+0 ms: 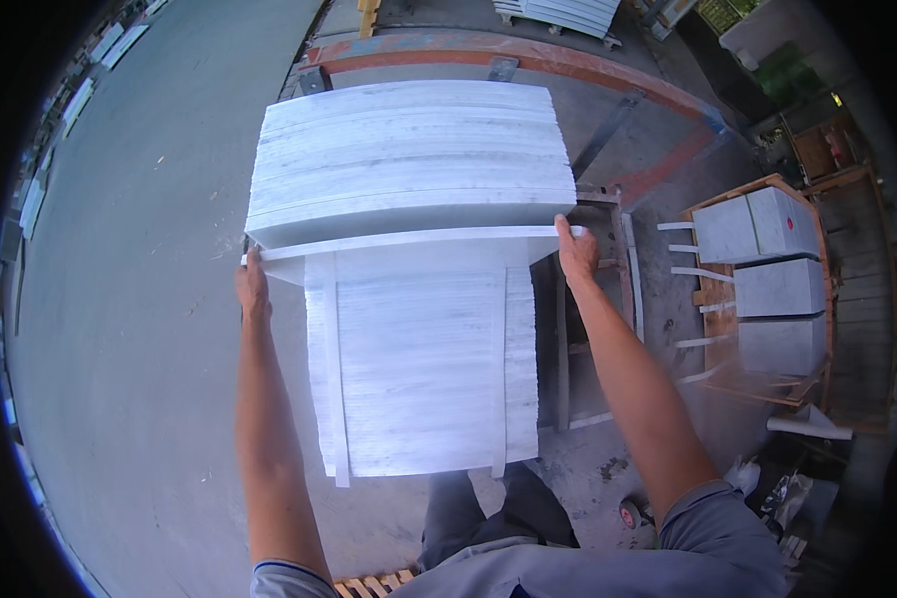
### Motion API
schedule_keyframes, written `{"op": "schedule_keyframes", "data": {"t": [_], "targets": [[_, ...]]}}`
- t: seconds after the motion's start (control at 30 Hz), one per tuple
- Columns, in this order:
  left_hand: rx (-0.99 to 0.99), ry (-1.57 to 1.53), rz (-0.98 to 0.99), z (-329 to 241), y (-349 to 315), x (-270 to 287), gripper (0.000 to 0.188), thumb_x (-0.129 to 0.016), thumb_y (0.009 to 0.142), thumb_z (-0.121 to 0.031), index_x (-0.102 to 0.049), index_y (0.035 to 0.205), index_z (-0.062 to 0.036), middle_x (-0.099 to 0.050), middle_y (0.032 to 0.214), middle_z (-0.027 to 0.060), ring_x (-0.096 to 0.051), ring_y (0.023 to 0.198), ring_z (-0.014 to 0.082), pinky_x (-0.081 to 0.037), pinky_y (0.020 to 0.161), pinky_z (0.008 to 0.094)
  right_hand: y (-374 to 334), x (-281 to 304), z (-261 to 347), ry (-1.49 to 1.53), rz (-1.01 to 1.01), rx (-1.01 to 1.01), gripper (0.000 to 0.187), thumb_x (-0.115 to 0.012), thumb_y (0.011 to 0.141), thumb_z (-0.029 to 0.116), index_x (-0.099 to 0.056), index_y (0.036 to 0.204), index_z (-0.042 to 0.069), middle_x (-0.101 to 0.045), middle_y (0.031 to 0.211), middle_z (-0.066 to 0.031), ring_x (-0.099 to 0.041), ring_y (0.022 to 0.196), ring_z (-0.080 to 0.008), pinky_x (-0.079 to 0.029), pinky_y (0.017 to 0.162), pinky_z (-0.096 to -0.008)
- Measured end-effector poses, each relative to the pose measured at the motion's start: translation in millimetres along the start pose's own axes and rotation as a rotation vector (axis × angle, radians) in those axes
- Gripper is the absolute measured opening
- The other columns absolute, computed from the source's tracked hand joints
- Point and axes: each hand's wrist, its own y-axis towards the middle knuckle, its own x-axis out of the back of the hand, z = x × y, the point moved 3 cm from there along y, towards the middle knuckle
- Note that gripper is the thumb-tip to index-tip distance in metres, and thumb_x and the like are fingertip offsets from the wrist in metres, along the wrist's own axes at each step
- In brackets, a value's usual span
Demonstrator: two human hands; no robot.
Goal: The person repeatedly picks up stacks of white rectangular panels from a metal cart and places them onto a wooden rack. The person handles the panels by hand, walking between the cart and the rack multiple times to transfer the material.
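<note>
A thin pale stone slab (409, 240) stretches across in front of me, its long upper edge toward me, gripped at both ends. My left hand (253, 289) is closed round its left end, and my right hand (576, 251) grips the right end with the thumb on top. Just beyond the slab stands a row of similar white-grey slabs (409, 149), packed face to face with rough edges up. A dark gap separates that row from the held slab. Nearer my body is another tight stack of slabs (419, 369), with two pale strips (338, 379) lying across it.
A worn orange metal beam frame (409, 55) runs behind the far row and bends down at right. Further right, a wooden crate (703, 297) holds grey stone blocks (779, 284) with white straps sticking out. A wheel (630, 513) and wooden slats (374, 584) are near my legs.
</note>
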Motion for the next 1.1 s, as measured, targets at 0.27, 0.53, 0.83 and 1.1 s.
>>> {"op": "schedule_keyframes", "data": {"t": [0.27, 0.53, 0.83, 1.1], "targets": [[0.078, 0.038, 0.105, -0.7, -4.7, 17.4, 0.045, -0.052, 0.080, -0.044, -0.055, 0.088, -0.0003, -0.050, 0.073, 0.0051, -0.046, 0.065, 0.0172, -0.039, 0.059, 0.0321, -29.9, -15.9, -1.7, 0.731, 0.240, -0.599, 0.067, -0.059, 0.073, 0.055, -0.052, 0.114, 0.001, -0.047, 0.117, -0.0224, -0.047, 0.107, -0.0366, -0.043, 0.083, -0.0514], [0.668, -0.424, 0.337, 34.1, 5.6, 49.2, 0.068, -0.045, 0.082, -0.055, -0.048, 0.106, 0.0087, -0.060, 0.093, 0.0193, -0.058, 0.093, 0.0361, -0.051, 0.073, 0.0445, -84.5, -68.3, 29.4, 1.289, 0.422, -0.944, 0.064, -0.062, 0.077, 0.033, -0.033, 0.129, 0.009, -0.036, 0.126, -0.0182, -0.041, 0.110, -0.0400, -0.039, 0.087, -0.0570], [0.799, -0.557, 0.502, 86.1, 4.0, 26.3, 0.027, -0.057, 0.082, -0.022, -0.051, 0.095, 0.0011, -0.060, 0.081, 0.0130, -0.062, 0.066, 0.0257, -0.057, 0.053, 0.0337, -112.5, -70.7, -0.9, 1.326, 0.397, -1.058, 0.044, -0.056, 0.077, 0.014, -0.043, 0.119, 0.009, -0.043, 0.122, -0.0117, -0.041, 0.113, -0.0365, -0.035, 0.091, -0.0586], [0.747, -0.731, 0.627, 131.9, -5.8, 41.8, 0.030, -0.059, 0.078, -0.014, -0.051, 0.101, 0.0042, -0.058, 0.094, 0.0145, -0.058, 0.085, 0.0255, -0.051, 0.075, 0.0341, -140.8, -67.6, -34.7, 1.340, 0.434, -1.049, 0.043, -0.056, 0.076, 0.010, -0.044, 0.117, 0.009, -0.043, 0.119, -0.0132, -0.044, 0.110, -0.0345, -0.034, 0.092, -0.0571]]}}
